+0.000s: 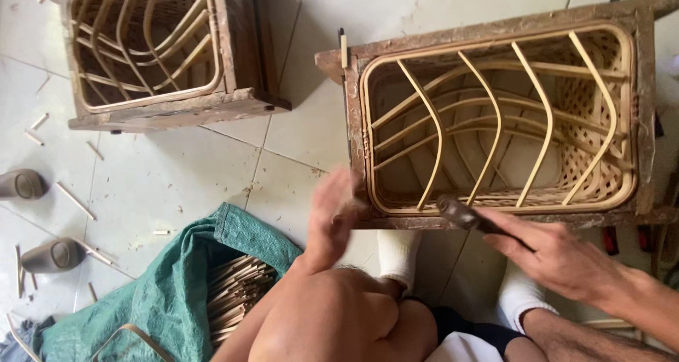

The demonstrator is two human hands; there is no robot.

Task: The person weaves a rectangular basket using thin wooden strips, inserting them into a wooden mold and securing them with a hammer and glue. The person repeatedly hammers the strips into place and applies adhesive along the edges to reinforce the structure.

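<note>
Your right hand (559, 256) is clenched around the handle of a dark tool (460, 213). Its rounded, worn head rests at the near edge of the wooden frame (495, 33), just where the pale rattan rim (495, 205) runs along it. The handle is hidden inside your fist, so its length cannot be seen.

Your left hand (331, 217) is at the near left corner of the same frame. It is blurred, so you cannot tell if the fingers are grasping something or only pressing on the wood.

The frame is rough, old timber with a dusty surface. Inside it sits a rectangular basket of woven cane, with four thin bent strips (488, 132) crossing over the opening in smooth curves. Its right end is partly cut by the picture edge.

Under your hands, your knees and two white socks (399, 256) show. To the left, a green woven sack (177, 284) lies open with a bundle of flat cane strips (237, 291) inside. A second frame with basket (152, 47) stands at the top left, cut at the top. Short cane pieces are scattered on the pale tiled floor (177, 171), and two grey slippers (35, 217) lie at the left edge.
</note>
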